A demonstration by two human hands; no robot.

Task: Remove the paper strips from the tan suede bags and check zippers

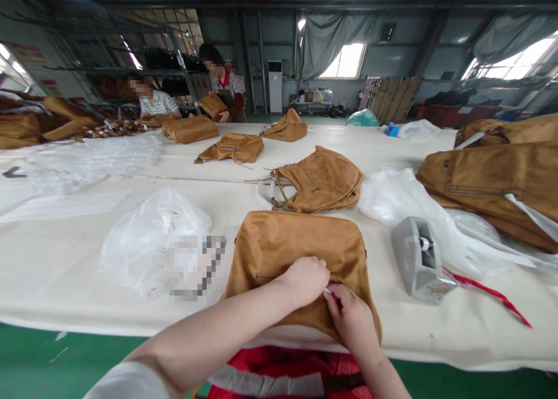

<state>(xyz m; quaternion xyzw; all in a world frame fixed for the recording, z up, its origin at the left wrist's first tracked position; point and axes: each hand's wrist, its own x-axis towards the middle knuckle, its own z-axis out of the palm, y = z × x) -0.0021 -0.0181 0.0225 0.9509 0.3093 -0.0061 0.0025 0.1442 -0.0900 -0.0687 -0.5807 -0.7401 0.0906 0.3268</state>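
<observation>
Bare forearms (222, 323) reach forward — both hands (305, 280) meet on a brown bag (300, 236).

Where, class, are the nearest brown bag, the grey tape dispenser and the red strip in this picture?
Nearest brown bag (299, 239), head view: upper panel.
Grey tape dispenser (408, 262), head view: side wall.
Red strip (497, 294), head view: mid-length.

- Bag (300, 236): tan, soft, slightly creased and shiny, lying face up at the table's (65, 271) near edge.
- Zip (268, 277): set crosswise in its face, partly hidden.
- White bit (326, 291): tiny, near the zip's right end.
</observation>
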